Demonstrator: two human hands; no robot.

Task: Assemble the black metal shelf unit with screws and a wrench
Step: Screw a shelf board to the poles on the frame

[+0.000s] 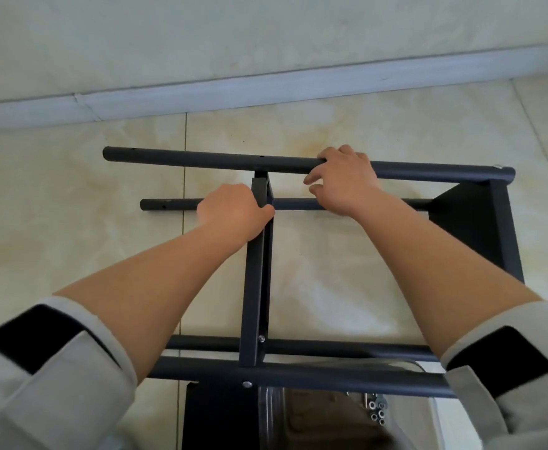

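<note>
The black shelf frame (256, 287) lies on its side on the pale tiled floor (71, 206), its four round posts running left to right. The crossbar (255, 271) through the frame's middle serves as landmark. The left hand (233, 212) curls round the crossbar's far end from the left; its fingers are hidden behind the metal. Right of the crossbar, the right hand (347, 177) grips the farthest post (201, 159), fingers hooked over it, thumb underneath. A dark shelf panel (473, 219) closes the frame's right end. At the crossbar's near end a screw head (261, 338) shows, another (247, 384) on the nearest post. Below, a clear bag (298, 414) with small silvery hardware (377, 410) is partly cut off and hard to make out. Grey sleeves (55, 384) cover the frame's near corners.
</note>
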